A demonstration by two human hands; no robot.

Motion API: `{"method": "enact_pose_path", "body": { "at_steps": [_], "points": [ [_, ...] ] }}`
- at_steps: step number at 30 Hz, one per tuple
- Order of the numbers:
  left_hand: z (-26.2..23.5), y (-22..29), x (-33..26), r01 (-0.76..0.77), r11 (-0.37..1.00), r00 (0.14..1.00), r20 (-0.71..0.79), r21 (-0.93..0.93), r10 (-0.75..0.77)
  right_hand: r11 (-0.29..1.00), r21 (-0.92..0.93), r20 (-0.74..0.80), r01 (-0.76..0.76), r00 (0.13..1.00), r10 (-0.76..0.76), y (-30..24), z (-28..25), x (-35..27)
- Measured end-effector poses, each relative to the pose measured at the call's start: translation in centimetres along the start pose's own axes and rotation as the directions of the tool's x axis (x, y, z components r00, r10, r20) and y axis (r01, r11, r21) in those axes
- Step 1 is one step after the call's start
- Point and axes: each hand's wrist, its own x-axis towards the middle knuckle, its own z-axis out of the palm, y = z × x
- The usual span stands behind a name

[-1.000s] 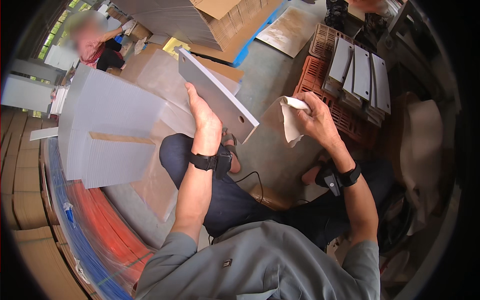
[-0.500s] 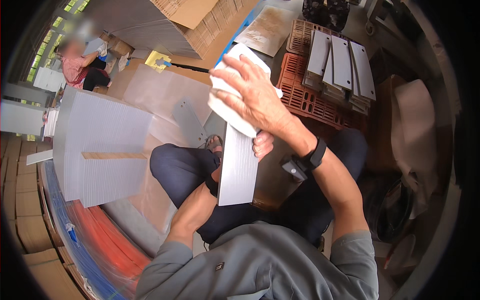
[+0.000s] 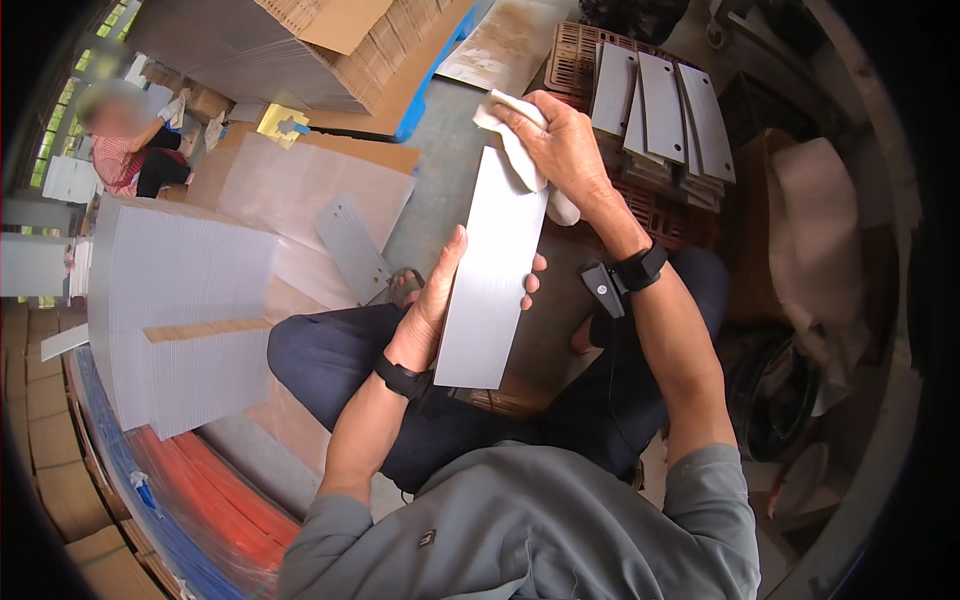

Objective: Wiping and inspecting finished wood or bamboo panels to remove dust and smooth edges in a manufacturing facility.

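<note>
Over the lap (image 3: 600,405): a long grey panel (image 3: 488,285) lay aslant, its pale, fine-lined face upward and its far end leaning to the right.
Left hand (image 3: 432,292): closed around the panel, thumb along the left edge, fingertips curled up past the right edge; the palm was partly hidden beneath.
Right hand (image 3: 568,152): bunched around a white cloth (image 3: 512,122), part of which hung below the fingers.
Cloth on panel: it overlapped the far right corner; whether it pressed on the face or only the edge, I could not tell.
Step in hand: judged from the pose, a wipe of the face or edge near the far end.
Next move: a further stroke would have called for a firm left grip, the cloth laid flat, and the left fingertips kept out of its path along the right edge.
Crate (image 3: 655,222) on the right: several white panels with dark holes (image 3: 660,110) lay fanned on top, well apart from the held one.
Floor sheet (image 3: 285,190) on the left: one loose holed panel (image 3: 352,248) lay there, near a tall stack of grey boards (image 3: 195,290).
</note>
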Motion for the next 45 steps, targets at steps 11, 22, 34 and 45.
{"method": "enact_pose_path", "body": {
  "at_steps": [11,22,34,45],
  "points": [
    [-1.3,0.3,0.2,-0.090,0.994,0.992,-0.096,-0.067,0.083,0.872,-0.208,-0.098,0.444,0.877,-0.470,-1.3,-1.9,0.3],
    [-4.0,2.3,-0.7,-0.383,0.920,0.878,-0.342,-0.080,0.335,0.755,0.330,0.595,0.567,0.496,-0.633,-2.9,5.8,-11.3],
    [-29.7,7.5,-3.6,0.414,0.784,-0.138,-0.819,0.463,0.557,0.881,-0.102,0.904,0.462,0.412,-0.111,4.3,4.0,-11.1],
    [-33.1,10.3,-9.5,0.629,0.731,-0.269,-0.809,0.263,0.523,0.881,-0.256,0.833,0.397,0.554,-0.007,4.2,6.0,-9.9]
  ]
}}
